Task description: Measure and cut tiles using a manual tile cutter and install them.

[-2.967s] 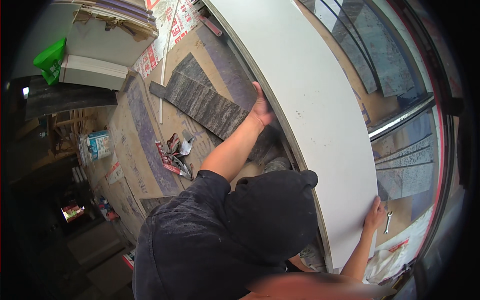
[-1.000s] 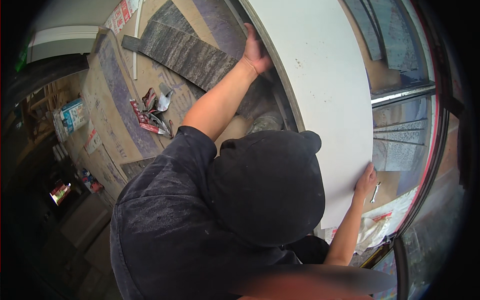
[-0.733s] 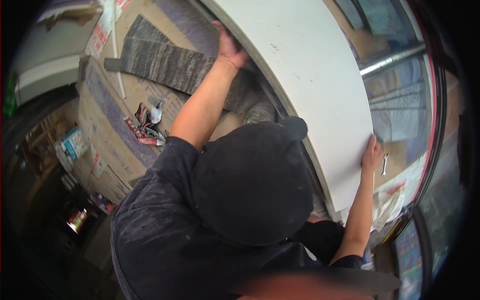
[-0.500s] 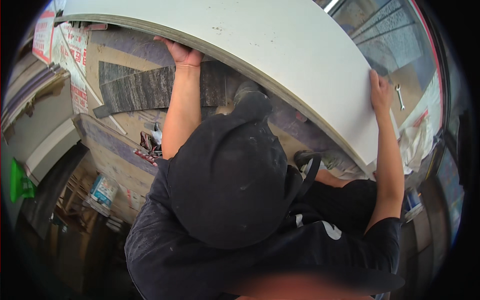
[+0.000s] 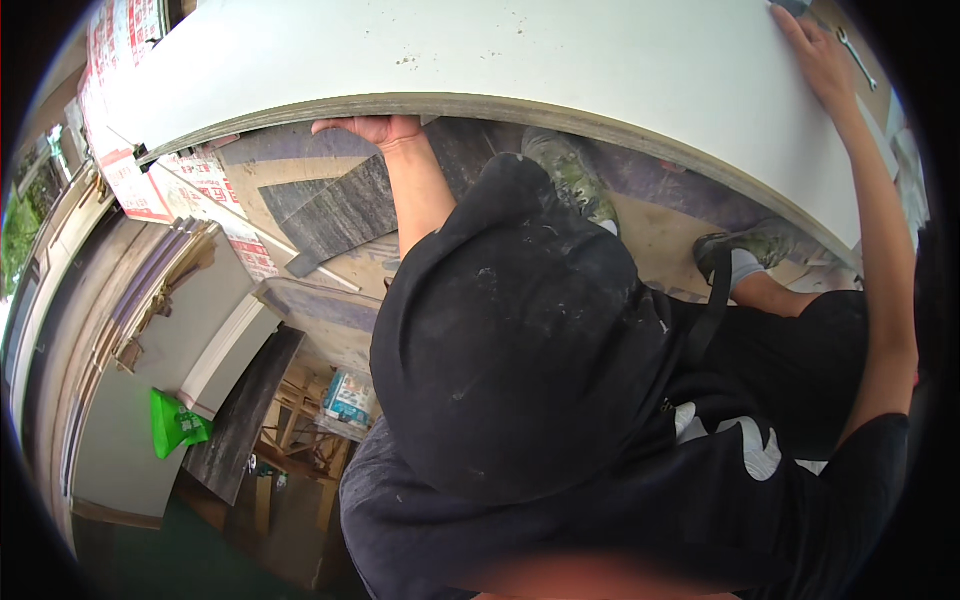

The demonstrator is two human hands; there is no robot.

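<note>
A large white board (image 5: 560,60) with a layered edge spans the top of the view, and small dark specks dot its surface. My left hand (image 5: 378,130) is turned palm up beneath the near edge and holds it there, with its fingertips hidden under the board. My right hand (image 5: 822,65) grips the board toward its far right side, where a small grey piece shows at the fingertips. Between my arms, my black-clothed body covers much of what lies below.
Dark, wood-patterned strips (image 5: 350,225) lie on the floor under the board, near my shoes (image 5: 575,175). A wrench (image 5: 857,58) rests beyond my right hand. Stacked panels (image 5: 140,400) stand at left, with a green bag (image 5: 178,424) against them. Red-and-white printed sheeting (image 5: 125,60) sits at upper left.
My view has swung left, so the scene sits farther right and more stacked panels show. Both hands stay on the white board; my right hand appears higher and farther out.
</note>
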